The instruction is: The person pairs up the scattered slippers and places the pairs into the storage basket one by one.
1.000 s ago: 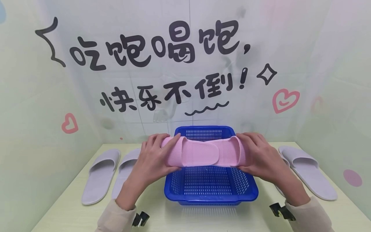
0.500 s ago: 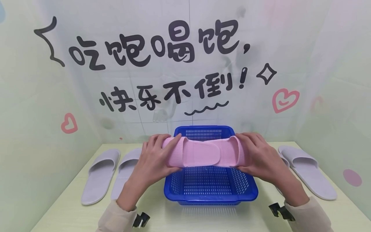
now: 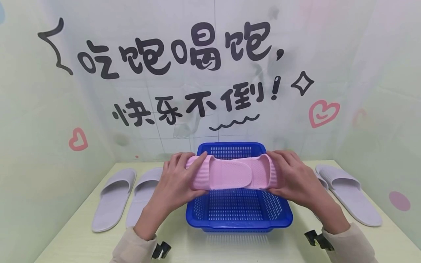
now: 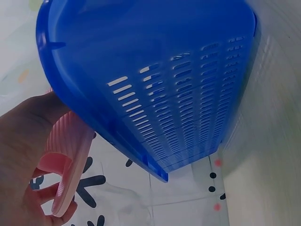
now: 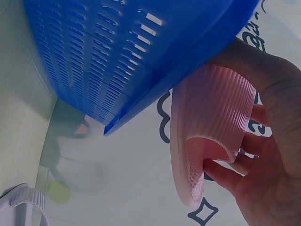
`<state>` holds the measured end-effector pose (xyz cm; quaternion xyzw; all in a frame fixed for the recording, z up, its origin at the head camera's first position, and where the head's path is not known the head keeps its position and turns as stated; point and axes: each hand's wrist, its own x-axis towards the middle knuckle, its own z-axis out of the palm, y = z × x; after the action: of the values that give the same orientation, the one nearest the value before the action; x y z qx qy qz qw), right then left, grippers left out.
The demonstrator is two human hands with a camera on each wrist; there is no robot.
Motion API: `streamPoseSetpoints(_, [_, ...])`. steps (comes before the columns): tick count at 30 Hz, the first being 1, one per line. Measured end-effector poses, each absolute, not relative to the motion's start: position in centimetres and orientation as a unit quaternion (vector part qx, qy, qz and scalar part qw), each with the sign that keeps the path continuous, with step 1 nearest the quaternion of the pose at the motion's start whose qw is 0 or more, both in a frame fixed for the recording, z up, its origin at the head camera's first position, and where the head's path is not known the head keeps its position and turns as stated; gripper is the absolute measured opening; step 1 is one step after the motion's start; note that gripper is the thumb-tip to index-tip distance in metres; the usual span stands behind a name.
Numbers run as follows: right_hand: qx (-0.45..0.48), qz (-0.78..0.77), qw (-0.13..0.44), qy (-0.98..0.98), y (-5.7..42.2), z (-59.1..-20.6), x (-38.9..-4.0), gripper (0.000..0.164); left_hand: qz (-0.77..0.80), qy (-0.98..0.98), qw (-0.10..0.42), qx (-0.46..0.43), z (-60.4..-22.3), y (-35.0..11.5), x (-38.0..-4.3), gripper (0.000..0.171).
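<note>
Two pink slippers are held end to end above the blue basket, their heel parts overlapping. My left hand point(image 3: 175, 182) grips the left pink slipper point(image 3: 230, 174) around its ribbed toe band, thumb on the near side of the opening. The right pink slipper point(image 3: 261, 172) is gripped at its toe band by my right hand point(image 3: 297, 180). The left slipper's rounded heel lies over the right one. In the right wrist view, fingers curl around the slipper's ribbed band point(image 5: 221, 103). The blue basket point(image 3: 239, 223) stands on the table beneath, its visible perforated bottom bare.
Light purple slippers point(image 3: 113, 204) stand as a pair on the left of the table point(image 3: 72, 237). More light purple slippers point(image 3: 356, 199) are on the right, one partly behind my right arm. A printed wall sheet point(image 3: 213, 84) rises behind the basket.
The left slipper and my left hand have shifted very slightly to the right, so the heels overlap a little more. The basket stays in place.
</note>
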<state>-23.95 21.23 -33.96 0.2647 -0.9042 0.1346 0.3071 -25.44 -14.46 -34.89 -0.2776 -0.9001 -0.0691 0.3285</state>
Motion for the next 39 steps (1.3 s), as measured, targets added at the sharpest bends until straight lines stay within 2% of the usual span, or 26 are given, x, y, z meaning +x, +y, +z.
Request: streamPoseSetpoints(39, [0.260, 0.129, 0.288, -0.913, 20.56, -34.09, -23.92, 0.102, -0.058, -0.892, 0.347, -0.283, -35.28, -13.71, -25.37, 0.110])
